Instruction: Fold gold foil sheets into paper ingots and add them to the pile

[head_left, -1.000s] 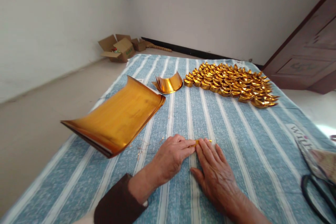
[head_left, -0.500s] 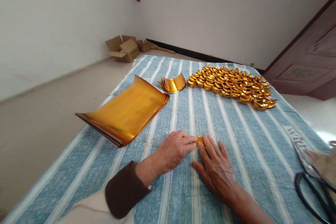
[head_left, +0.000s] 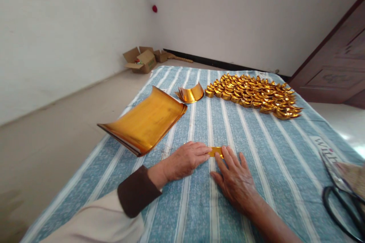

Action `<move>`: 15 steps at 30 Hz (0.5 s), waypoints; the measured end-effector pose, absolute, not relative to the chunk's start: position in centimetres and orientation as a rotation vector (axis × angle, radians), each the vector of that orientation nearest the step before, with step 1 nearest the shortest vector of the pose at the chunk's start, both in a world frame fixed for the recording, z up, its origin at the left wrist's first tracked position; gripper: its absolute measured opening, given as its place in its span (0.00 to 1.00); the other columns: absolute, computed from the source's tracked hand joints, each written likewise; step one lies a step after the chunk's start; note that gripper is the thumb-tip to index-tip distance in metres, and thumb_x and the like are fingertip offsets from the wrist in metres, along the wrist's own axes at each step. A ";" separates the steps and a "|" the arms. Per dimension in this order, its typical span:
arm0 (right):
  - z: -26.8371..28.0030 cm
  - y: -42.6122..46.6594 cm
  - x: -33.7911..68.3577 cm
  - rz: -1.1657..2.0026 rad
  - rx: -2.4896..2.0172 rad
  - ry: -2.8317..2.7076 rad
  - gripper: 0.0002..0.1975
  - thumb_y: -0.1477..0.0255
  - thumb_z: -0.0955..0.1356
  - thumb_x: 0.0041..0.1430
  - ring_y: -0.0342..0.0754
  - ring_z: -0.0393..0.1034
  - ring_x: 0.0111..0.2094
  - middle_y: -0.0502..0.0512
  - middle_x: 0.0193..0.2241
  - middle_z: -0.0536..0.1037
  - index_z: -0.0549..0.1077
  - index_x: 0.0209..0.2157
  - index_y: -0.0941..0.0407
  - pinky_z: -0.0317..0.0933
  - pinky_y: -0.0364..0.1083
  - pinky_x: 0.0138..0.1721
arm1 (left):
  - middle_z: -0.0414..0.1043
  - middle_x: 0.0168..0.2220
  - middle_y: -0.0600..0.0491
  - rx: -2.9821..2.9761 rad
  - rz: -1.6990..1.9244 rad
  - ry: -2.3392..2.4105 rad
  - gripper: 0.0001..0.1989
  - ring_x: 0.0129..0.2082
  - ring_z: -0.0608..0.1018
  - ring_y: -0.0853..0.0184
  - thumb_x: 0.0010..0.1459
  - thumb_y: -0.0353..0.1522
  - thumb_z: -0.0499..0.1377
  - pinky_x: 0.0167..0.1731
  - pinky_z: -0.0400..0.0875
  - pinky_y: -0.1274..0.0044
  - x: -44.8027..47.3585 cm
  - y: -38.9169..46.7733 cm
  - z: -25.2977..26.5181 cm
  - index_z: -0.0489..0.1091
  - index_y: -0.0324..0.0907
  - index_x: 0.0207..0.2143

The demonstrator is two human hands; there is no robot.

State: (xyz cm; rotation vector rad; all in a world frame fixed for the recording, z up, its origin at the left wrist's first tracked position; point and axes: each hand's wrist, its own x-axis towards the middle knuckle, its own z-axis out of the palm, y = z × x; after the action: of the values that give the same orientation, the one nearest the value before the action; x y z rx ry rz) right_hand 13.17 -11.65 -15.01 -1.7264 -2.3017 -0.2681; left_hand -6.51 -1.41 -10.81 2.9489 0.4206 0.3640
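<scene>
A small folded strip of gold foil paper (head_left: 216, 152) lies on the striped cloth between my hands. My left hand (head_left: 188, 161) has its fingers drawn together on the strip's left end; its thumb is hidden. Flat on the cloth, my right hand (head_left: 235, 176) has its fingers apart, and its fingertips press the strip's right end. To the left rests a curled stack of large gold foil sheets (head_left: 148, 121). Beyond it stands a smaller stack of curved gold foil pieces (head_left: 191, 94). Many folded gold foil ingots (head_left: 253, 93) are massed at the far right.
A blue and white striped cloth (head_left: 196, 197) covers the table. Scissors (head_left: 342, 197) with black handles lie at the right edge, beside printed lettering. Open cardboard boxes (head_left: 142, 62) sit on the floor past the far left corner, near the walls.
My left hand has shifted slightly left along the strip, so more gold shows between the hands. My right hand stays on its end. The camera view has tilted up a little.
</scene>
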 end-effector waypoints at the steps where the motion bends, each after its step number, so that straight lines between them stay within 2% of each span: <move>1: -15.0 -11.6 13.1 -0.269 -1.727 -2.297 0.23 0.62 0.61 0.66 0.66 0.57 0.61 0.70 0.59 0.65 0.66 0.57 0.61 0.54 0.67 0.54 | 0.71 0.54 0.48 2.961 0.374 0.427 0.15 0.55 0.70 0.62 0.61 0.23 0.53 0.51 0.68 0.67 -6.7 -1.5 -10.7 0.69 0.39 0.50; 7: -14.9 -11.6 13.0 -0.276 -1.725 -2.275 0.22 0.63 0.61 0.66 0.65 0.58 0.60 0.70 0.58 0.66 0.67 0.56 0.61 0.55 0.67 0.54 | 0.73 0.52 0.48 3.024 0.389 0.448 0.13 0.56 0.69 0.61 0.64 0.25 0.51 0.50 0.66 0.67 -7.3 -1.9 -10.8 0.69 0.39 0.49; 15: -14.9 -11.6 12.9 -0.242 -1.730 -2.246 0.22 0.61 0.60 0.66 0.63 0.58 0.60 0.68 0.58 0.67 0.68 0.55 0.61 0.54 0.67 0.55 | 0.72 0.54 0.48 3.029 0.252 0.472 0.15 0.57 0.68 0.60 0.61 0.25 0.53 0.48 0.64 0.67 -7.9 -1.7 -10.5 0.70 0.40 0.49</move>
State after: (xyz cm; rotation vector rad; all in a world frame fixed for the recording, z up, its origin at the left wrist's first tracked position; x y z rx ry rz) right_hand 12.95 -11.61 -14.92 -1.7300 -2.2462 -0.2419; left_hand -7.87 -1.68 -10.54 3.0289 0.4724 0.2518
